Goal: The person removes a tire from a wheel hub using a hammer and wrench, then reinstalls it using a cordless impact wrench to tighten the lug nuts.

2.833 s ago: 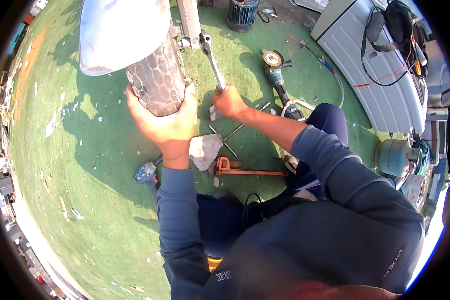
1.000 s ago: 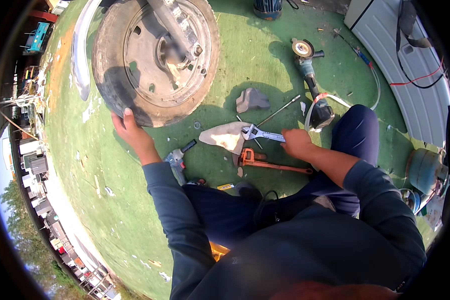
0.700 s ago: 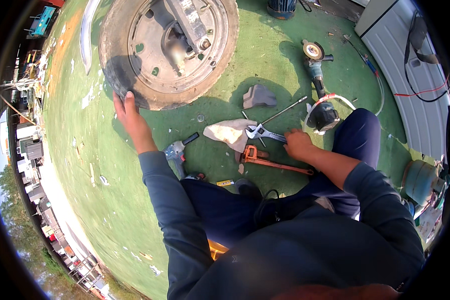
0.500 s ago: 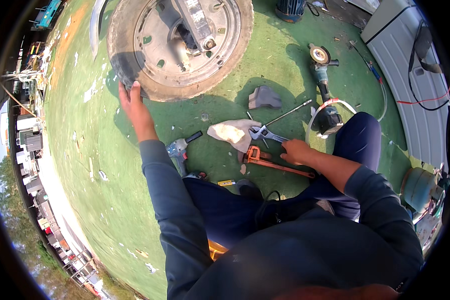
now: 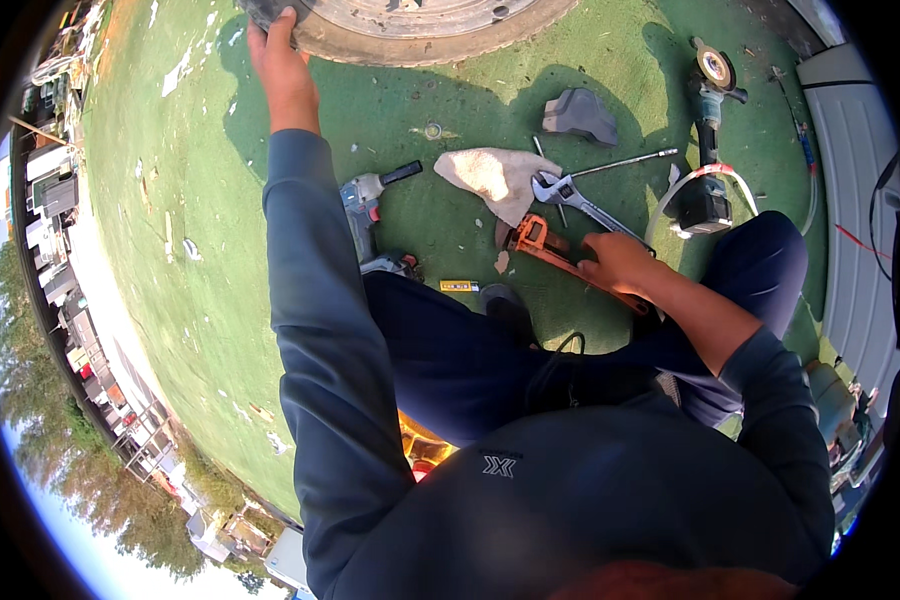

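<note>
My left hand (image 5: 283, 68) grips the near left rim of a dusty wheel with a tyre (image 5: 425, 55), thumb on top; most of the wheel is cut off by the upper edge. My right hand (image 5: 618, 264) is closed round the handle of an orange pipe wrench (image 5: 542, 244) lying on the green floor. Just beyond that hand lies a silver adjustable wrench (image 5: 592, 208), its jaw against a pale rag (image 5: 490, 180). A thin metal rod (image 5: 638, 160) lies behind the wrench. Left of the rag is a grey cordless power tool (image 5: 360, 205).
An angle grinder (image 5: 708, 125) lies at the right, with a pale hose (image 5: 735, 175) looped by it. A grey moulded block (image 5: 580, 117) sits beyond the rag. A small yellow packet (image 5: 459, 286) is near my shoe (image 5: 508, 305). A ribbed grey panel (image 5: 850, 200) borders the far right.
The view has shifted, so the floor things sit higher and further right, and less of the wheel shows. My right hand has moved from the adjustable wrench's handle onto the pipe wrench.
</note>
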`<state>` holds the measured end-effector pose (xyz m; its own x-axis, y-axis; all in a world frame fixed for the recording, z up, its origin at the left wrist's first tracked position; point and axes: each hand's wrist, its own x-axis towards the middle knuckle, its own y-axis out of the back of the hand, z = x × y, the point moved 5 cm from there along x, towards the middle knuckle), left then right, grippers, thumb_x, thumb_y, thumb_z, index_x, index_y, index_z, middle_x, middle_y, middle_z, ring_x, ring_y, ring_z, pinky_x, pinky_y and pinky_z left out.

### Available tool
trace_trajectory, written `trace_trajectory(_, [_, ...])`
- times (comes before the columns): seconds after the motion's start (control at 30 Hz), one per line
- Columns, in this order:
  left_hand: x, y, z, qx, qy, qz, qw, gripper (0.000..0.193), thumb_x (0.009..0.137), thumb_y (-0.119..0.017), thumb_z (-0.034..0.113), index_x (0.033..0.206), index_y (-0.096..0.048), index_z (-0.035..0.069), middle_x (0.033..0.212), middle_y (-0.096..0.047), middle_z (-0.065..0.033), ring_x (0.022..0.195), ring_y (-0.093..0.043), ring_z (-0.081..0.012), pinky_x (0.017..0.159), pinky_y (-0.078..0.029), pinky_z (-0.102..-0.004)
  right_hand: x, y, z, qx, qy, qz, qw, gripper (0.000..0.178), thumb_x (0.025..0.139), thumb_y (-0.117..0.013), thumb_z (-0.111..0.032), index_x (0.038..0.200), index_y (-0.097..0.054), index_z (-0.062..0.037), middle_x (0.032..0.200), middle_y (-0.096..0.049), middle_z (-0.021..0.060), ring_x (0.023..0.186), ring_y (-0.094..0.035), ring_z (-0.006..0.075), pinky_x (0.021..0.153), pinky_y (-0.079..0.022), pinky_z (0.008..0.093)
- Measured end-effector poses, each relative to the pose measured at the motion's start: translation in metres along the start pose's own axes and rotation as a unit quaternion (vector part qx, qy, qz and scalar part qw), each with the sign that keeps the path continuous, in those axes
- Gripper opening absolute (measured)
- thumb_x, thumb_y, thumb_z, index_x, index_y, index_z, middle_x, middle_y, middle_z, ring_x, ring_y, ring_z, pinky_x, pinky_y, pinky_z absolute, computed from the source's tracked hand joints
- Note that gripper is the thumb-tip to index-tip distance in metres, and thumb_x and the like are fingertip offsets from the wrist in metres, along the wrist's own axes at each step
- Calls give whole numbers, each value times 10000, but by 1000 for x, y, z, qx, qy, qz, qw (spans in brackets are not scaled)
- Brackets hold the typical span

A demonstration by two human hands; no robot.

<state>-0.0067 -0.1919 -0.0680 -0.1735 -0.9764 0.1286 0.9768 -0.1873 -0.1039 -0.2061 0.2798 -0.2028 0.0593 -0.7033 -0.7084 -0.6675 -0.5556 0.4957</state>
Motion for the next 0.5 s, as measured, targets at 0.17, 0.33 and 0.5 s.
trace_trajectory(0.17, [-27, 24, -36, 126, 110, 39, 985, 705, 918, -686, 223, 1559, -443, 57, 1295, -659, -98, 1163, -639, -246, 972, -489, -365, 0, 0, 2, -5, -15, -18, 1000, 445, 924, -715, -348, 1205, -679, -4, 1068, -733, 245, 1049, -696, 434, 927, -539, 518])
trace_trajectory(0.33, [-89, 152, -127, 592, 183, -112, 777, 966, 731, -816, 266, 1579, -421, 25, 1402, -616, -249, 1288, -610, -384, 1067, -495, -437, 1, -5, -7, -22, 21, -26, 999, 379, 932, -719, -353, 1110, -686, -19, 1016, -729, 237, 1021, -695, 442, 894, -543, 535])
trace_trajectory(0.5, [-153, 167, -136, 703, 250, -247, 618, 973, 670, -870, 303, 1539, -482, 102, 1474, -567, -250, 1353, -568, -412, 1110, -476, -504, 0, 2, -25, 10, 43, -41, 998, 358, 931, -719, -328, 1093, -679, -12, 976, -727, 240, 966, -696, 460, 854, -540, 551])
